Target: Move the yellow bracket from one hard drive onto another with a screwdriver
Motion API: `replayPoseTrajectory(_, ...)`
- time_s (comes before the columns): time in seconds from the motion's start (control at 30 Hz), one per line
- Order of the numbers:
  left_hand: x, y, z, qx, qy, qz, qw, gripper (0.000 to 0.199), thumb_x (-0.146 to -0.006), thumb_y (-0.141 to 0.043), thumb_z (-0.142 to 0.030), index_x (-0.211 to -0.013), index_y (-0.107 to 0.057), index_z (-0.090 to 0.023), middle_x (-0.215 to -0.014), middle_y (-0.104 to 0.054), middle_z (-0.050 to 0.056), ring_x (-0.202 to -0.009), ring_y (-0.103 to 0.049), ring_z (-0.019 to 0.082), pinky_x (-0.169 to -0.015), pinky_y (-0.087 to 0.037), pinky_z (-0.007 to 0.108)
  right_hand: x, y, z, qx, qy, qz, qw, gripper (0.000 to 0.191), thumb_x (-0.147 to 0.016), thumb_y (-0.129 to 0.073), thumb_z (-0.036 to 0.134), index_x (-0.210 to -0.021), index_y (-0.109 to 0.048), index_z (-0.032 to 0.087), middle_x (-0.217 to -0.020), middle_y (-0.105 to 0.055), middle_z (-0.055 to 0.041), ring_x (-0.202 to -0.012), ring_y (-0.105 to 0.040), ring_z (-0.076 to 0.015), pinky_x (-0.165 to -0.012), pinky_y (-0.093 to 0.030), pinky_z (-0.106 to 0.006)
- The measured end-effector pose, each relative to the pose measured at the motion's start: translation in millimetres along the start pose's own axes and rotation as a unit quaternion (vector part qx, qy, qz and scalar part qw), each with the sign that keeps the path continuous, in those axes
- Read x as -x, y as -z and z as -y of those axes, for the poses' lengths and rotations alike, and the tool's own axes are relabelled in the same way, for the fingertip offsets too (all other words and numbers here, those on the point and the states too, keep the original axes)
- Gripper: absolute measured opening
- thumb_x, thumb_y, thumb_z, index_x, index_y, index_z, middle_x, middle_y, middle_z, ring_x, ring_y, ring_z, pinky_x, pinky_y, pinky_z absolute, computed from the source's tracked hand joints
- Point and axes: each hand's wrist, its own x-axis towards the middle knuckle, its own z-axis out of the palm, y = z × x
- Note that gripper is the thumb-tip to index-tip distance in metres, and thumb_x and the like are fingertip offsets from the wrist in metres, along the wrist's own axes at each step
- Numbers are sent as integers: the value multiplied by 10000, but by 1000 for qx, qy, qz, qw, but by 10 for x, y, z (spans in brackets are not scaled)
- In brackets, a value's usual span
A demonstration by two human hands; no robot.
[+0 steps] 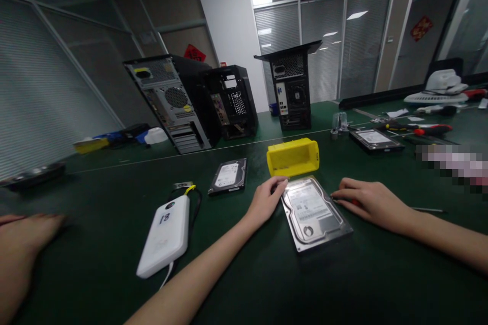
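Observation:
A silver hard drive (310,213) lies flat on the green table, label up. My left hand (265,198) is closed on its far left corner, fingertips and thumb at the edge. At the drive's right edge is my right hand (371,203), fingers curled together and tips by the side. A bit of red shows under those fingers, and a thin screwdriver shaft (429,209) sticks out behind the wrist; whether they are one tool, or held, I cannot tell. Just beyond the drive, a yellow plastic bin (293,157) lies with its opening toward me.
A second hard drive (227,176) and a white power bank (164,236) marked 18 lie to the left. Another person's hand (32,238) is at the left edge. Computer cases (293,94) stand behind. On the right are another hard drive (375,139) and pliers (415,128).

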Motion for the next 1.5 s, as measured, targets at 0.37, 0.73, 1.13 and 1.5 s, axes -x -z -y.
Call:
replayPoseTrajectory(0.37, 13, 8, -46, -7, 13, 2, 1000, 365, -892, -413, -396, -1104, -630, -192, -1142, -636, 58, -1059, -567, 217, -922, -425, 334, -21, 10, 15, 3, 45, 1, 999, 328, -922, -354, 324, -1135, -597, 265, -976, -576, -53, -790, -583, -144, -663, -474, -280)
replayPoseTrajectory(0.73, 18, -2, -68, 25, 18, -6, 999, 382, -882, -442, -408, -1158, -583, -184, -1145, -628, 65, -1047, -576, 204, -922, -432, 326, -21, 22, 21, -24, 41, 8, 999, 289, -926, -349, 300, -1096, -575, 237, -1021, -592, -41, -865, -581, -141, -706, -465, -284)
replayPoseTrajectory(1.13, 5, -21, -1, 34, 14, -5, 999, 403, -878, -453, -425, -1174, -565, -175, -1153, -618, 68, -1028, -576, 196, -922, -431, 325, -27, 14, -7, 41, 108, 9, 993, 263, -928, -347, 269, -1056, -571, 219, -977, -605, -47, -815, -578, -160, -656, -436, -292)
replayPoseTrajectory(1.5, 18, 10, -43, 31, 33, -1, 999, 414, -881, -447, -433, -1180, -563, -172, -1141, -617, 68, -1042, -568, 195, -915, -433, 312, -38, 143, -41, -101, 53, 82, 990, 325, -901, -402, 426, -1122, -589, 277, -1016, -559, -16, -828, -570, -123, -705, -446, -277)
